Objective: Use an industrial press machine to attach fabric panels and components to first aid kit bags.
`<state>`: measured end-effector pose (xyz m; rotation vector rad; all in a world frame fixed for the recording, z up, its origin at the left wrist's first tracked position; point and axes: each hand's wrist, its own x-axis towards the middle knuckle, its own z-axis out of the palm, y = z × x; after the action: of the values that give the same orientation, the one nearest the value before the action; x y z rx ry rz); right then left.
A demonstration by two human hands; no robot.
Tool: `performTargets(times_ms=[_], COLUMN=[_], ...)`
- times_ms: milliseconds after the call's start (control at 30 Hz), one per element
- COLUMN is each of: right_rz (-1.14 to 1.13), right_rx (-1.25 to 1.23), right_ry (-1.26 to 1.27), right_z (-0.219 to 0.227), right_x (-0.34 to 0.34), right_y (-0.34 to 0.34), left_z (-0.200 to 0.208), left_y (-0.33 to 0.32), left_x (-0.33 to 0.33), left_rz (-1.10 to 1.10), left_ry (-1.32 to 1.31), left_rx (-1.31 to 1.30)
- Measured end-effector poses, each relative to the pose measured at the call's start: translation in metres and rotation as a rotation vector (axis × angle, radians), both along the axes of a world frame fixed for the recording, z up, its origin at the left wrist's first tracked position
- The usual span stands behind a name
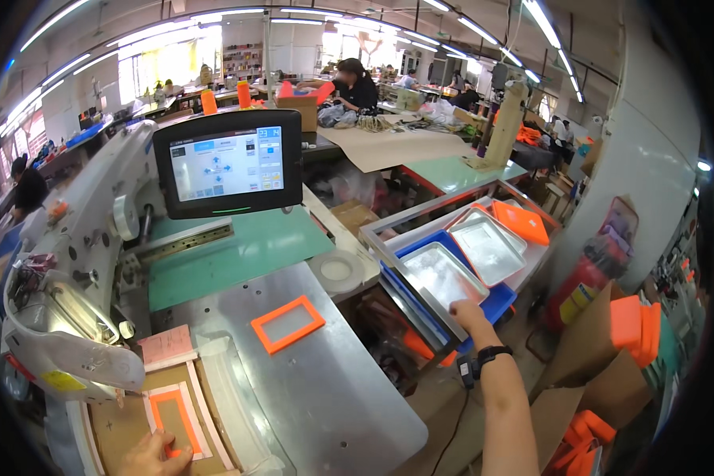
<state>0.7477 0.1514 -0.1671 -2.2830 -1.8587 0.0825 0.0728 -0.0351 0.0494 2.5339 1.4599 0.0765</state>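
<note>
An orange rectangular frame (184, 424) lies inside a white-edged slot of a brown template (119, 420) under the sewing machine head (79, 349). My left hand (157, 455) is at its near end, with bent fingers closed on the frame's edge. Over at the right, my right hand (470, 316) reaches to the near edge of a shallow metal tray (440, 270). Its fingers are curled closed, and whatever they hold is hidden. A second orange frame (317, 320) with a greyish clear middle rests on the metal table plate (349, 389).
A lit control screen (226, 165) stands behind the plate. Beside the machine, a metal rack holds a blue bin (498, 303), another metal tray (488, 242) and an orange piece (520, 222). Cardboard boxes (611, 389) with orange pieces stand lower right. A cable hangs below my right wrist.
</note>
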Motion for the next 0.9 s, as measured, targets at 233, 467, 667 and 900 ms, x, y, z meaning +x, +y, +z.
performTargets(times_ms=[233, 467, 667, 900], right_rz=[-0.282, 0.023, 0.346, 0.681], right_rx=[0.857, 0.746, 0.650, 0.513], right_ry=[1.047, 1.541, 1.193, 0.592], right_z=[0.090, 0.206, 0.250, 0.288], right_x=[0.031, -0.054, -0.126, -0.279], right_y=[-0.048, -0.152, -0.207, -0.241], left_z=[-0.009, -0.019, -0.030, 0.031], left_y=[0.000, -0.007, 0.004, -0.078], left_x=[-0.007, -0.014, -0.038, -0.054], left_rz=[-0.039, -0.020, -0.135, -0.037], left_ry=[-0.053, -0.127, -0.232, -0.578], left_rx=[0.027, 0.065, 0.003, 0.103])
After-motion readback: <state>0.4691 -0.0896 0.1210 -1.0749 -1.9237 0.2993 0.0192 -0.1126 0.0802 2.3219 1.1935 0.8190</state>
